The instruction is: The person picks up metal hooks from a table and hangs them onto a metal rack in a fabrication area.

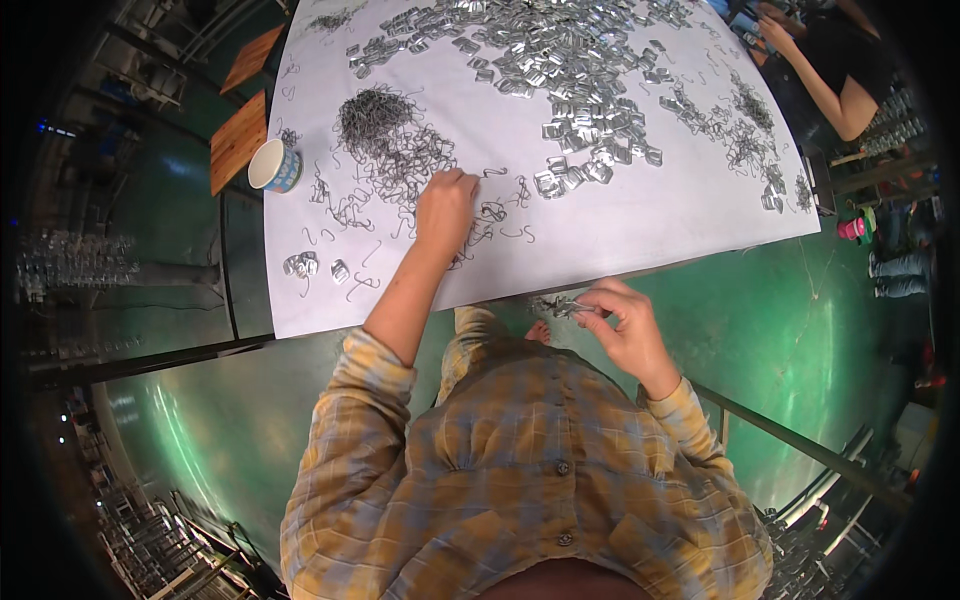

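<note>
My left hand [447, 212] reaches onto the white tabletop, at the near right side of a pile of thin wire hooks [378, 122]. Its fingers are bent together and point down among the loose hooks; what they pinch, if anything, is hidden. In front of the table's near edge, my right hand [628, 330] pinches a small bunch of shiny metal pieces [560, 306] between thumb and fingers. The pieces are too small to tell apart. A large heap of flat silvery metal clips [560, 60] spreads over the far middle, its near end [575, 172] right of my left hand.
A paper cup [276, 166] stands at the table's left edge, beside wooden boards [240, 140]. A few clips [302, 264] lie at the near left. More hooks [740, 135] are scattered at the right. Another person's arm [825, 90] is at the far right corner.
</note>
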